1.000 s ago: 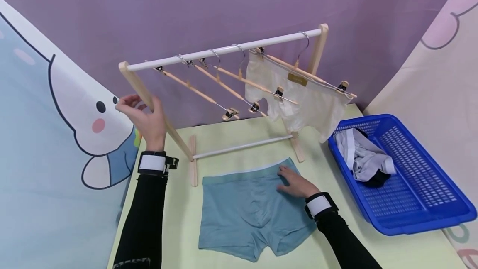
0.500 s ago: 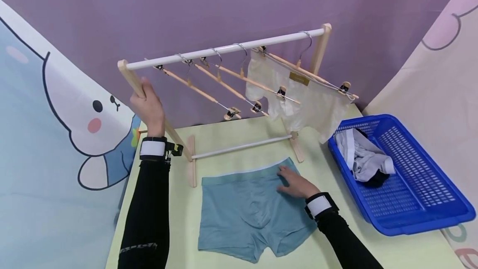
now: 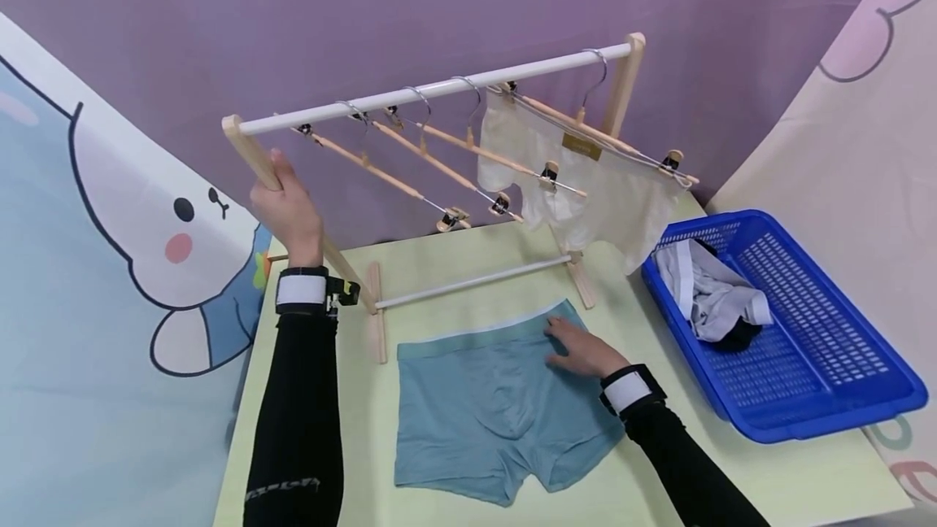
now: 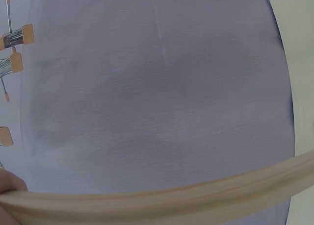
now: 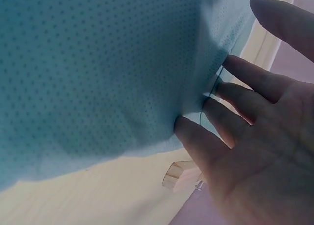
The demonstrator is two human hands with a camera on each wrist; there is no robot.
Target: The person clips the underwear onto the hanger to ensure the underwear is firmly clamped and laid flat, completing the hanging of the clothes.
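Note:
My left hand (image 3: 288, 214) grips the left wooden post (image 3: 251, 154) of a small drying rack, thumb pointing up along it. In the left wrist view the post (image 4: 162, 205) crosses the bottom, with only a bit of the hand at the corner. Flat on the table lie blue-green boxer briefs (image 3: 468, 405), waistband toward the rack. My right hand (image 3: 584, 350) rests on their upper right part with spread fingers. Up close in the right wrist view, the fingertips of the right hand (image 5: 255, 127) touch the dotted blue fabric (image 5: 98, 83).
Several clip hangers (image 3: 439, 165) hang from the white rail (image 3: 512, 74). White shorts (image 3: 600, 193) are clipped to the rightmost one. A blue plastic basket (image 3: 812, 425) at the right holds a grey garment (image 3: 721, 291) and something black (image 3: 739, 336). A purple backdrop (image 3: 410, 15) stands behind.
My left hand has gone from loosely spread fingers at the post to a closed grip around it. The right hand stays on the boxer briefs. The head view has shifted slightly.

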